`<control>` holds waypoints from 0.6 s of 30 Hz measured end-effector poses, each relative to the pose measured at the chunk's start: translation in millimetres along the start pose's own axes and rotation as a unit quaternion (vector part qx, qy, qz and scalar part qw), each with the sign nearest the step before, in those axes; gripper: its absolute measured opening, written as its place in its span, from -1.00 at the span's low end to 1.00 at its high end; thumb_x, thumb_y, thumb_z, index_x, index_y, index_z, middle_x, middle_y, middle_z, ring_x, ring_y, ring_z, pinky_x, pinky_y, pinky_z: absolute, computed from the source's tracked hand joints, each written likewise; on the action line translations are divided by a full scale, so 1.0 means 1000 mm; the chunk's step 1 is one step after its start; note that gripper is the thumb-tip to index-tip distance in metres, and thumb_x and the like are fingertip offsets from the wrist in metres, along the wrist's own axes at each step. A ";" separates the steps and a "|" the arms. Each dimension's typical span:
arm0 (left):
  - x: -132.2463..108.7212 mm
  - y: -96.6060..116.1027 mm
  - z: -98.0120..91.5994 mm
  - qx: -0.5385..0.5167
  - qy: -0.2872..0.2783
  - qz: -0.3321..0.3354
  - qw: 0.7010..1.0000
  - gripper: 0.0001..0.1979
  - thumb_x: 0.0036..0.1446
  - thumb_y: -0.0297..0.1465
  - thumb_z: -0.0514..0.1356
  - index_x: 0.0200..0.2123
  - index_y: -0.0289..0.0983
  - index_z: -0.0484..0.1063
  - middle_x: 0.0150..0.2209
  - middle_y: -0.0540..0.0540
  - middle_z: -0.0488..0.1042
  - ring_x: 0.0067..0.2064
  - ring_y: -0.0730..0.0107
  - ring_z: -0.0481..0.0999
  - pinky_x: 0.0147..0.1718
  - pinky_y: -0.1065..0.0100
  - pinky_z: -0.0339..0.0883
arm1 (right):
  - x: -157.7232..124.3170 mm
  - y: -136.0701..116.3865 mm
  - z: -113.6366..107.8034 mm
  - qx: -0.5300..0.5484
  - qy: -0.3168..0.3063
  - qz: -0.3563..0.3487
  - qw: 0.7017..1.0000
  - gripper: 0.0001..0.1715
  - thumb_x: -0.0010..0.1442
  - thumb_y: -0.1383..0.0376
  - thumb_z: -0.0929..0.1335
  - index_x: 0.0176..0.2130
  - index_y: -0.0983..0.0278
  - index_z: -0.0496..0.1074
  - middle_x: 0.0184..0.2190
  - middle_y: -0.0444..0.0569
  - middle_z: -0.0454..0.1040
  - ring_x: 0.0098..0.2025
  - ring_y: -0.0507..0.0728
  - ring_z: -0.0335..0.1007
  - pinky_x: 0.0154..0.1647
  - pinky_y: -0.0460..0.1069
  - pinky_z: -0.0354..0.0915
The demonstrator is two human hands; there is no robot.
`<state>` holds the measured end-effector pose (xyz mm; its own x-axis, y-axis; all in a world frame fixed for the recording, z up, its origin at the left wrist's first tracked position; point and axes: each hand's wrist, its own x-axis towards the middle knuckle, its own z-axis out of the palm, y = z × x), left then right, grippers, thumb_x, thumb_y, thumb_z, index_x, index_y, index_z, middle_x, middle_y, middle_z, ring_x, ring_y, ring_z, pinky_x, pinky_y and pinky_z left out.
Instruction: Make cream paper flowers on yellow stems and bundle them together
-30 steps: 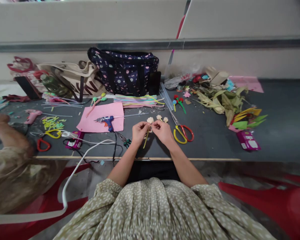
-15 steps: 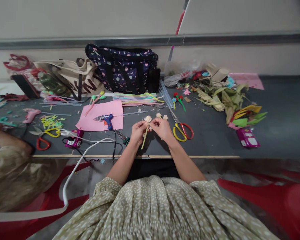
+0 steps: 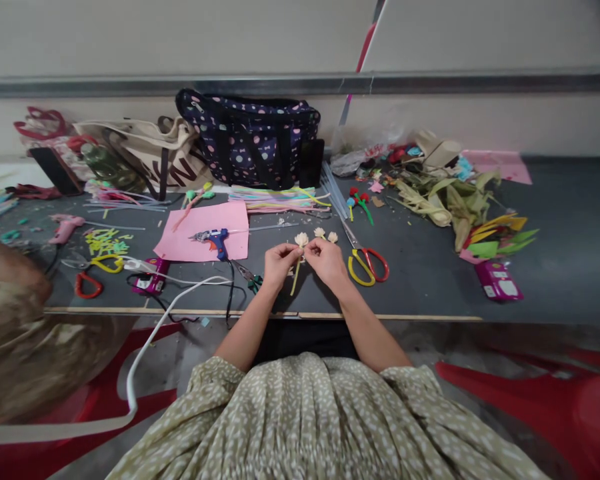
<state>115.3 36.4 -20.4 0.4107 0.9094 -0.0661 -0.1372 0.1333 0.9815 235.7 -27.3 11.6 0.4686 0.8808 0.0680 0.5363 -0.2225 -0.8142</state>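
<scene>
A cream-coloured craft flower (image 3: 301, 239) stands upright between my hands, its pale green stem (image 3: 295, 280) slanting down below them. My left hand (image 3: 281, 265) pinches it from the left, just under the bloom. From the other side my right hand (image 3: 326, 263) closes thumb and fingertips at the same spot. The fingers hide the join of bloom and stem. Behind my right hand lie two more cream flowers (image 3: 320, 233), partly covered. Scissors (image 3: 364, 259) with one yellow and one red handle rest to the right, and pliers (image 3: 250, 277) lie left of my left hand.
A blue glue gun (image 3: 217, 243) lies on a pink sheet (image 3: 200, 223), its cord trailing to the table edge. Bags (image 3: 250, 143) line the wall. Dried husks (image 3: 455, 200) are heaped at right. Another person's arm (image 3: 10, 257) reaches in at left beside a pink glue gun (image 3: 65, 228).
My left fingertips have come up closer to the right ones beneath the bloom. The stem now hangs slightly further right. At far left, the other person's arm has shifted.
</scene>
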 end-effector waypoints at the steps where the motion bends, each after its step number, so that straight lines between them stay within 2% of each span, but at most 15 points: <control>1: 0.001 0.001 0.000 -0.001 -0.003 -0.003 1.000 -0.76 -0.16 -0.27 0.37 -0.48 -0.34 0.53 -0.61 0.01 0.45 -0.57 0.54 0.35 -0.52 0.46 0.24 | 0.000 0.000 0.000 0.001 0.000 0.000 1.000 -0.87 0.01 0.24 0.33 -0.49 0.24 0.42 -0.53 -0.11 0.48 -0.49 0.04 0.31 -0.42 -0.07 0.17; 6: 0.005 -0.001 -0.002 -0.038 -0.017 -0.039 0.998 -0.76 -0.20 -0.29 0.40 -0.50 -0.33 0.51 -0.59 -0.01 0.48 -0.56 0.54 0.39 -0.51 0.47 0.25 | 0.000 0.002 0.000 0.035 -0.008 0.004 0.999 -0.86 0.01 0.22 0.33 -0.49 0.24 0.42 -0.54 -0.11 0.49 -0.50 0.04 0.33 -0.44 -0.07 0.19; 12: 0.004 -0.003 0.000 -0.094 -0.005 -0.077 0.993 -0.72 -0.25 -0.29 0.42 -0.50 -0.33 0.49 -0.59 -0.02 0.48 -0.56 0.52 0.43 -0.51 0.46 0.28 | 0.003 0.006 0.003 0.106 -0.021 0.006 0.994 -0.86 0.01 0.23 0.33 -0.48 0.26 0.42 -0.55 -0.10 0.51 -0.49 0.05 0.39 -0.42 -0.07 0.26; 18: 0.004 -0.006 -0.001 -0.127 -0.018 -0.091 0.988 -0.72 -0.24 -0.28 0.43 -0.49 -0.32 0.47 -0.55 0.00 0.48 -0.53 0.52 0.46 -0.44 0.45 0.34 | 0.010 0.014 0.010 0.202 -0.050 0.031 0.978 -0.82 -0.03 0.21 0.35 -0.50 0.29 0.43 -0.59 -0.11 0.48 -0.56 0.03 0.34 -0.47 -0.07 0.25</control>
<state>116.7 39.8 -27.0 0.4799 0.8478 -0.2257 -0.2784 0.3911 0.8772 241.2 -17.2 -4.7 0.4098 0.9117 -0.0293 0.1776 -0.1112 -0.9778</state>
